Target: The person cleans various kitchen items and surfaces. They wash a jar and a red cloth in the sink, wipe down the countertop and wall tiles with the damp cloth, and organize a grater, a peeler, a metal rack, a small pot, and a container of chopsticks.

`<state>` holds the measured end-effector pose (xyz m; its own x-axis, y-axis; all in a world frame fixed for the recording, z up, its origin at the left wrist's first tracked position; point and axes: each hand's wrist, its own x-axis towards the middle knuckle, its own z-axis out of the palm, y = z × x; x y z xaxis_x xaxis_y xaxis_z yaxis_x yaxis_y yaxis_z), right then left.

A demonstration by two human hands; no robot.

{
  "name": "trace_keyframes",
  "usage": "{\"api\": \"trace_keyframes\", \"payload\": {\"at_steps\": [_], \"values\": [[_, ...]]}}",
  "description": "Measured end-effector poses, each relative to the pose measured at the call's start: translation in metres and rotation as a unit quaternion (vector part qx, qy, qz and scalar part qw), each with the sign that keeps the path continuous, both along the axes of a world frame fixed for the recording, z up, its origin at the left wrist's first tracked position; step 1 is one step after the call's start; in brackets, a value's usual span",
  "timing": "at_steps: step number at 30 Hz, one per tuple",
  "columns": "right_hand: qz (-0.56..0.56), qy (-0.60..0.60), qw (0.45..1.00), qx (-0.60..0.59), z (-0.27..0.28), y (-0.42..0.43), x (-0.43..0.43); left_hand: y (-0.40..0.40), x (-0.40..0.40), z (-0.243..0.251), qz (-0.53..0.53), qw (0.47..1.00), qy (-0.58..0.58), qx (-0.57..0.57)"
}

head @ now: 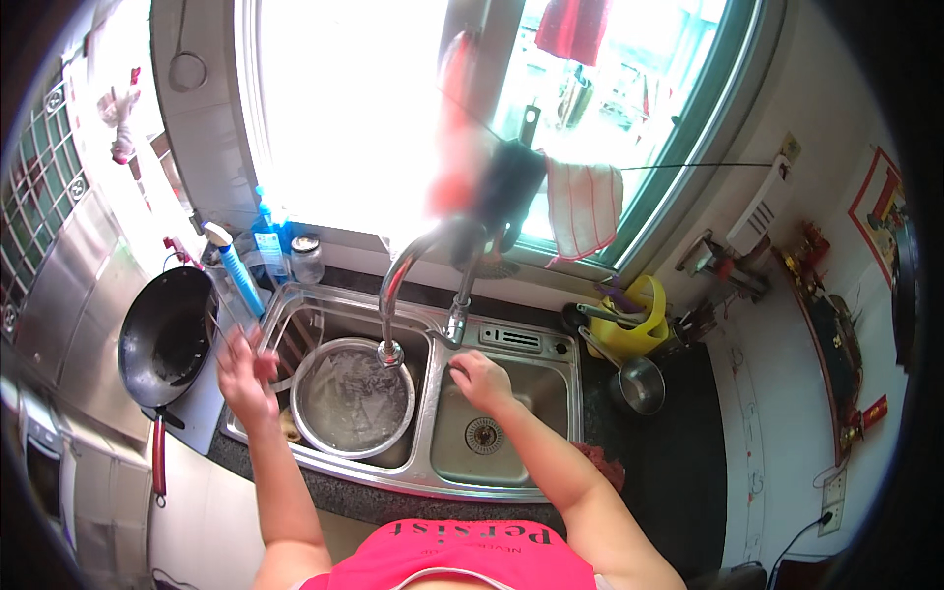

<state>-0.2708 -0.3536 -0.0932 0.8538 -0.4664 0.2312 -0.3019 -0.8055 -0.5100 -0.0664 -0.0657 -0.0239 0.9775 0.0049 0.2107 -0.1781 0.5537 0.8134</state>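
My left hand (247,376) is raised at the left edge of the double-bowl steel sink (422,450), beside a black wok (162,343). It is blurred, with thin dark lines by the fingertips; whether it holds anything is unclear. My right hand (481,380) hovers over the right bowl's back left corner, fingers curled, just below the lever of the chrome faucet (455,324). I cannot tell if it grips something. In the left bowl sits a round metal basin (354,402) holding cloudy water. The gooseneck spout (389,354) ends above this basin.
Left of the sink stand a blue-handled brush (240,265), a blue bottle (267,240) and a glass jar (307,258). On the right are a yellow holder (638,324) and a metal ladle (639,383). A checked cloth (584,203) hangs before the window.
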Motion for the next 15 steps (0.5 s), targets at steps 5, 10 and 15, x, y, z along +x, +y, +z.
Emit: {"api": "trace_keyframes", "payload": {"at_steps": [5,10,15], "values": [[0.036,-0.028,0.997,0.056,0.002,0.017,-0.062,-0.110,0.037,0.128,-0.178,0.973,-0.065,-0.133],[0.005,-0.053,0.992,0.113,0.007,0.032,-0.111,-0.197,0.124,0.148,-0.225,0.942,-0.038,-0.245],[-0.199,-0.083,0.955,0.203,-0.043,0.011,-0.230,-0.240,0.158,0.127,-0.162,0.937,0.155,-0.267]]}}
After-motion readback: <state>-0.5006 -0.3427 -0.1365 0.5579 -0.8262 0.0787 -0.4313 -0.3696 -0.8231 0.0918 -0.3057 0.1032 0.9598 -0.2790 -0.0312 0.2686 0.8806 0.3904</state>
